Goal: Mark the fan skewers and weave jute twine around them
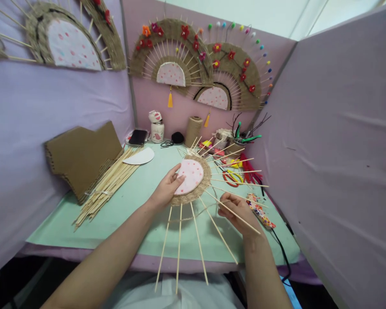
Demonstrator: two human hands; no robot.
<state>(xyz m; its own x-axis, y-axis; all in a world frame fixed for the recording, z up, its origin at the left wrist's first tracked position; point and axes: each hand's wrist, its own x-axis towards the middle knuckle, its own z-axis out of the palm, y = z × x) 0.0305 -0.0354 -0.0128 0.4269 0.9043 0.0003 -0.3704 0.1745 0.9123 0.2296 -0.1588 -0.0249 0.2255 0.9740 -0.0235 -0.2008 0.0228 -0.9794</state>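
A half-round piece (192,175) with a pink dotted centre, a woven twine band (207,174) and thin sticks fanning outward is held above the table. My left hand (167,185) grips its straight edge, thumb on the dotted centre and fingers behind. Near the sticks on the right, my right hand (236,211) has its fingers closed around a strand of twine (201,211). This strand runs loosely across the lower sticks. One stick passes in front of my right hand.
Cardboard (83,156), a stick bundle (111,184) and a white half-round (139,156) lie left. Scissors (230,177), a twine spool (193,131) and a jar with pliers (241,143) stand or lie behind. A patterned glue gun (260,211) with a cable is right.
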